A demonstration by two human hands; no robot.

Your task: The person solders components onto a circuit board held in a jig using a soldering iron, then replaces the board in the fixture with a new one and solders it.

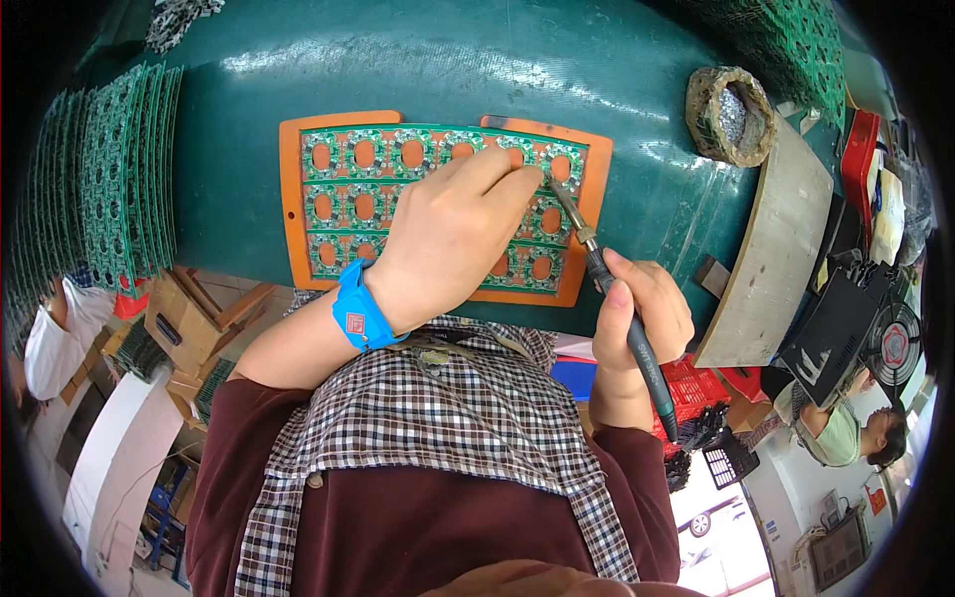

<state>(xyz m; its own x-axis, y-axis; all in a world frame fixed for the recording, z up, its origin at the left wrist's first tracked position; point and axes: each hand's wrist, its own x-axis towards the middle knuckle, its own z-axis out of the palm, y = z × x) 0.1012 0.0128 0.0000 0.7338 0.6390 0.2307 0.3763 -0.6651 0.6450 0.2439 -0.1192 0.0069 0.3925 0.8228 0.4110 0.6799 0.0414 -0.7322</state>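
Note:
A panel of green circuit boards (363, 206) with rows of round openings lies in an orange fixture frame (291, 214) on the table. My right hand (647, 316) grips a soldering iron (637, 343) like a pen, its metal tip slanting up-left to the right part of the panel. My left hand (453, 224), with a blue wrist strap (358, 310), reaches over the panel's middle and covers several boards. Its fingers are bent together in a pinch close to the iron's tip; whatever they hold is hidden.
Green board panels (129, 169) stand upright in rows at the left, with more (786, 45) at the far right. Right of the fixture sit a round crusted pot (733, 114) of grey bits and a worn flat board (771, 249). Another person (841, 433) is at the far right, near a black fan (888, 343).

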